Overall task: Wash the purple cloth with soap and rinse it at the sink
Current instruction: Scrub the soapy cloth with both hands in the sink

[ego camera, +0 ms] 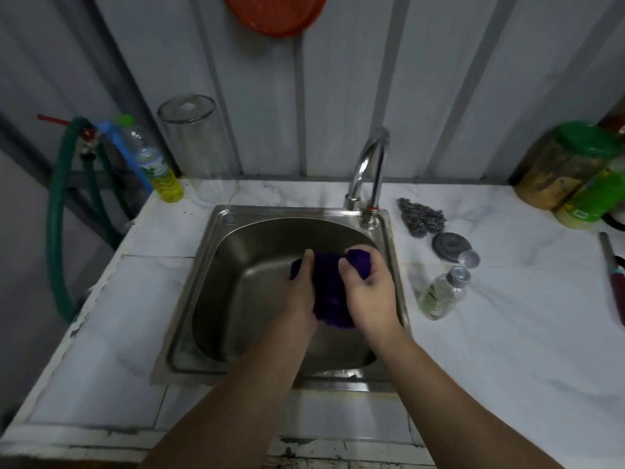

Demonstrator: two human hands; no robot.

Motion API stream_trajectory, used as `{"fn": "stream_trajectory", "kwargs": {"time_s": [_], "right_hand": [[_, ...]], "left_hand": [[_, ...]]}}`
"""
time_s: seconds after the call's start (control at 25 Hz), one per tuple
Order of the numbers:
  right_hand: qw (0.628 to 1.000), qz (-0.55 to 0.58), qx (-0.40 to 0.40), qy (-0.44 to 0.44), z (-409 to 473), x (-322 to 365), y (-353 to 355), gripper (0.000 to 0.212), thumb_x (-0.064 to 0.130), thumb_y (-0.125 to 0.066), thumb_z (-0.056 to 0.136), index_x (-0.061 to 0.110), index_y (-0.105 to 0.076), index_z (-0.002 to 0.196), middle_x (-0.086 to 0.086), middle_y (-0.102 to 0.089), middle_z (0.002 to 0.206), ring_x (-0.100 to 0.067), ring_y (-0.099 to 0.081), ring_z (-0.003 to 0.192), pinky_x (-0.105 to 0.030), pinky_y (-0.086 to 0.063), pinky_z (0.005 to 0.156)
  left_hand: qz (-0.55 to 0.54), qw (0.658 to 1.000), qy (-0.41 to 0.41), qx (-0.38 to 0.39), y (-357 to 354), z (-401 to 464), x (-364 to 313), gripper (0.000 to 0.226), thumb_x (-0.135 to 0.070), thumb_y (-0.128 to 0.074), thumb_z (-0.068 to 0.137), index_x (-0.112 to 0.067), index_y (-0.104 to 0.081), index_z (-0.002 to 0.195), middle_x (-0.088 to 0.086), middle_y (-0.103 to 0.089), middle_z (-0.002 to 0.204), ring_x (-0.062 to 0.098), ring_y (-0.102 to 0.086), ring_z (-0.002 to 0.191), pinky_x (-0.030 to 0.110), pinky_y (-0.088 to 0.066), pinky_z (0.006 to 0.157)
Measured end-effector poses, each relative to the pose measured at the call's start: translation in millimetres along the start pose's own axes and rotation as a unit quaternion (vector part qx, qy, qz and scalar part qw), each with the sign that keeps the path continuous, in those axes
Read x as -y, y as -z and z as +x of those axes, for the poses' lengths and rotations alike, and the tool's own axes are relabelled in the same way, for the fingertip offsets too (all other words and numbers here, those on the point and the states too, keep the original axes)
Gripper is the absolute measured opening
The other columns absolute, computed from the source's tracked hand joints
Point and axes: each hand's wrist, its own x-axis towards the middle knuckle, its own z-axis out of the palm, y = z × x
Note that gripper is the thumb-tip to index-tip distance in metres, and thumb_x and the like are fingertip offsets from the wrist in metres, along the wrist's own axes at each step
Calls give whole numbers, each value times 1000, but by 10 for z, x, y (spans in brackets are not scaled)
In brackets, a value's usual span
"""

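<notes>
Over the steel sink (216,265), set in the white table (507,333), both hands bunch the purple cloth (329,289) near its right wall. The left hand (302,292) and right hand (370,292) have fingers (346,269) curled, pinching folds of it. No water shows at the tap (367,164), so soap could stay in. Splashing elbows might topple the open small bottle (443,294) just right of the rim.

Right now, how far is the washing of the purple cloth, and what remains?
Done: the soap bottle stands open beside the sink, its cap off, so soap was probably applied. In hand: the left hand and right hand hold the purple cloth bunched over the basin. Left: rinsing; no water visibly runs from the tap.
</notes>
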Motion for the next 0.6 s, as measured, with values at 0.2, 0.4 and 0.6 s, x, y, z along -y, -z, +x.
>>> {"fn": "stream_trajectory", "kwargs": {"time_s": [0.2, 0.4, 0.6], "right_hand": [[966, -247, -26, 73, 24, -146, -419, 47, 63, -59, 87, 21, -61, 64, 2, -63, 60, -22, -66, 66, -39, -55, 67], [963, -255, -67, -57, 419, -70, -394, 54, 57, -38, 101, 16, -63, 76, -8, -69, 75, -26, -67, 75, -41, -56, 78], [965, -259, -12, 39, 139, -181, -685, 58, 60, -32, 94, 21, -58, 60, -11, -71, 69, -33, -68, 76, -43, -55, 74]], "left_hand": [[11, 1000, 9, 28, 111, 153, 71, 37, -53, -43, 101, -25, -60, 84, -8, -68, 76, 7, -69, 67, 23, -59, 64], [57, 997, -5, -59, 62, 594, 3, 32, -52, -60, 64, -23, -71, 67, 9, -69, 78, 28, -68, 80, 44, -57, 87], [96, 993, -3, -62, 81, 387, -502, 35, -37, -56, 87, -14, -59, 60, 6, -57, 60, 23, -55, 58, 32, -46, 64]]}}
